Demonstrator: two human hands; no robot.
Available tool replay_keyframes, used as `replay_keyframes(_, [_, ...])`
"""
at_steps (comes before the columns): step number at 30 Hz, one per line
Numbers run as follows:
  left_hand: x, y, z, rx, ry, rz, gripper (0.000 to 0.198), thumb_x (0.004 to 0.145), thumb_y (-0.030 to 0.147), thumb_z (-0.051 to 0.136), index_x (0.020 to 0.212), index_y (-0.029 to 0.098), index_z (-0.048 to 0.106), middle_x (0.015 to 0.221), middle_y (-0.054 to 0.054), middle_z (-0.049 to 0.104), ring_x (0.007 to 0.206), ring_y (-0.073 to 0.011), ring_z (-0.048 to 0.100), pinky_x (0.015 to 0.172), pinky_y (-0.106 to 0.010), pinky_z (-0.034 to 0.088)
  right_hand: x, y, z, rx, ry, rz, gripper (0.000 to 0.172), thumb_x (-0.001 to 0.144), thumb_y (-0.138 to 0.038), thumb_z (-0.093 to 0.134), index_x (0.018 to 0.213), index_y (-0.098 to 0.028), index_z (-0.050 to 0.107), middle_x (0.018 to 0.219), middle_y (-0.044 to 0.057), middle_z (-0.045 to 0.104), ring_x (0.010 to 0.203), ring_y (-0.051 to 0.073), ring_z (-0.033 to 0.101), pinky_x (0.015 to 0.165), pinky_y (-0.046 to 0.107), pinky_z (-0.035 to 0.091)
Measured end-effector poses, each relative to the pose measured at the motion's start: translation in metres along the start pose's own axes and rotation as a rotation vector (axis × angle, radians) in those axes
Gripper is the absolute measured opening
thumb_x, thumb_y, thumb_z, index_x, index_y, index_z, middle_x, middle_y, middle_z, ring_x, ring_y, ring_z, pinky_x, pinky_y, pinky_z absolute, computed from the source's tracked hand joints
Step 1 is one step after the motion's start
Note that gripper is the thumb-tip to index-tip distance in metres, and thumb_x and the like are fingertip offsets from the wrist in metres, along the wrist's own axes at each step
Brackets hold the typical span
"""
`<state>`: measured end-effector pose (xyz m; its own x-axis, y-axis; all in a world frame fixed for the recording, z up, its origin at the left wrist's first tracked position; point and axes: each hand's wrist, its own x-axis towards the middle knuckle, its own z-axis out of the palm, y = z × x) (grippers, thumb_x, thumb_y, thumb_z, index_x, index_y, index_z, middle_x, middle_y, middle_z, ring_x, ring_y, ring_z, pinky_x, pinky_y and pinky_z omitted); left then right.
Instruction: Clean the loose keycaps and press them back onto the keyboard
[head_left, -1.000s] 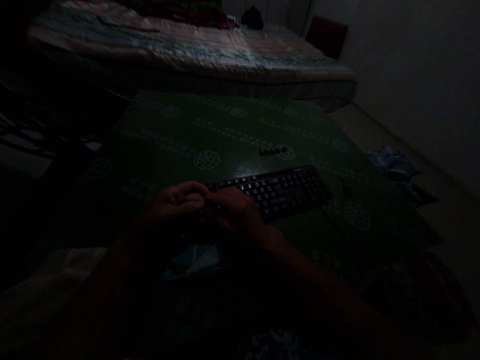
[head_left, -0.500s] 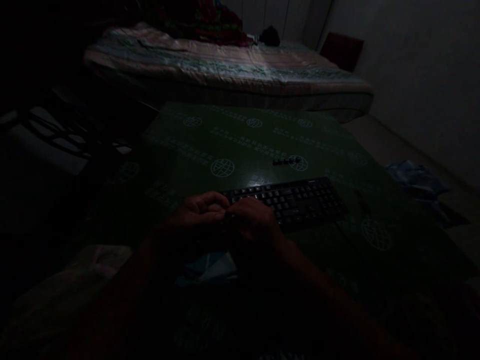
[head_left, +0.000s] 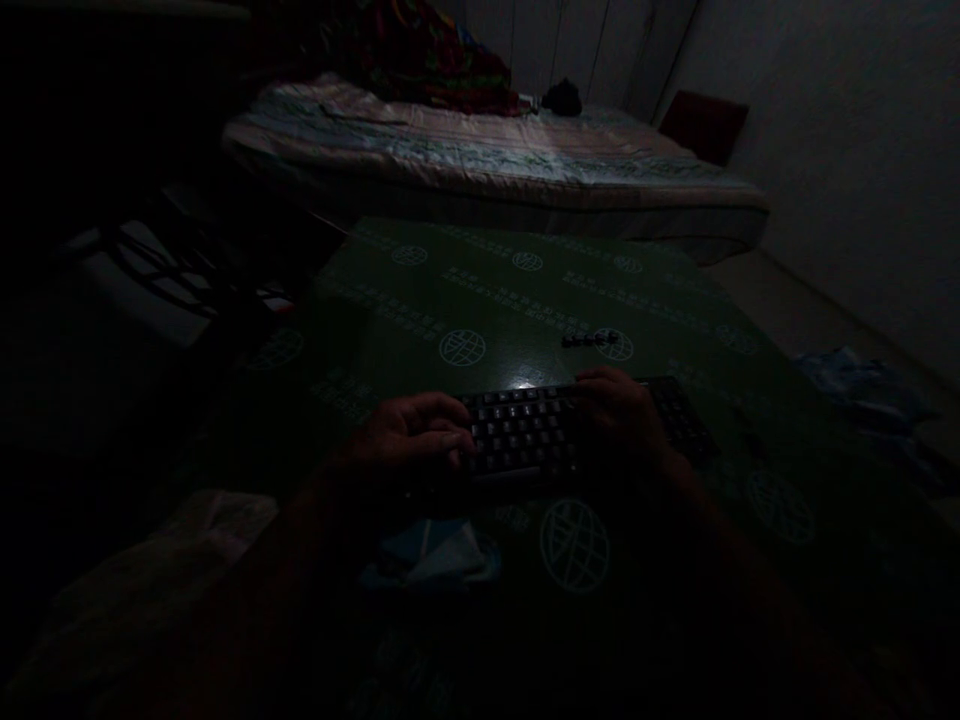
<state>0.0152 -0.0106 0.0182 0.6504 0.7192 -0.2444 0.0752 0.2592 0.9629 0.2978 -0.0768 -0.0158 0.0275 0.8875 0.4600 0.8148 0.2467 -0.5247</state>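
Black keyboard (head_left: 525, 440), lying flat in a very dim room, spans the space between two bare hands. The left grip (head_left: 416, 430) is loosely curled over the keyboard's left end, thumb and fingers near the outermost keys (head_left: 514, 412); whether it pinches anything is too dark to tell. The right grip (head_left: 619, 410) rests over the keyboard right of its middle, fingers bent toward the far edge; its underside is hidden, so I cannot tell what it holds.

The keyboard looks light for its length, stiff and fairly smooth, probably of plastic, with small keys that could catch or press down under a careless finger. The two short ends seem the best places to take hold, clear of the keys.

Just toward the wearer from the left grip lies a folded blue cloth (head_left: 439, 550). Beyond the right grip, a row of small dark pieces (head_left: 579, 341) sits on the green tabletop (head_left: 495, 300). Farther out, past both grips, stands a bed (head_left: 487, 150) with a striped cover.
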Motion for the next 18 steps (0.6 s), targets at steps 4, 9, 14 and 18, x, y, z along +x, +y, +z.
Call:
replay_keyframes(4, [0.003,-0.002,-0.002,0.022,-0.047,-0.015,0.026,0.066,0.021,0.072,0.089,0.015,0.06,0.074,-0.005,0.071,0.057,-0.0129,0.063,0.057,-0.023,0.049,0.013,0.017,-0.002,-0.04,-0.08,-0.006,0.011,0.076,-0.019,0.059,0.077,-0.019,0.07,0.091,0.007,0.066,0.087,0.02,0.061,0.079,0.033,0.049])
replay_keyframes(9, [0.003,-0.001,-0.004,0.042,-0.047,-0.025,0.026,0.066,0.02,0.071,0.089,0.014,0.06,0.075,-0.005,0.071,0.058,-0.0132,0.062,0.058,-0.025,0.05,0.025,0.022,0.001,-0.045,-0.181,-0.021,0.012,0.074,-0.017,0.06,0.072,-0.02,0.071,0.086,0.005,0.066,0.082,0.018,0.061,0.075,0.03,0.047])
replay_keyframes(14, [0.001,0.001,-0.002,0.018,-0.063,-0.037,0.027,0.066,0.02,0.072,0.089,0.014,0.059,0.075,-0.004,0.07,0.059,-0.0129,0.062,0.058,-0.025,0.049,0.031,0.024,0.002,-0.056,-0.29,-0.019,0.012,0.074,-0.016,0.061,0.075,-0.019,0.072,0.09,0.006,0.066,0.083,0.018,0.06,0.075,0.029,0.046])
replay_keyframes(18, [0.001,0.003,-0.002,0.022,-0.062,-0.057,0.029,0.064,0.021,0.073,0.089,0.014,0.06,0.075,-0.005,0.07,0.059,-0.014,0.062,0.058,-0.027,0.049,0.034,0.025,0.002,-0.036,-0.331,0.013,0.012,0.074,-0.015,0.06,0.075,-0.017,0.072,0.089,0.007,0.066,0.081,0.018,0.061,0.072,0.028,0.046])
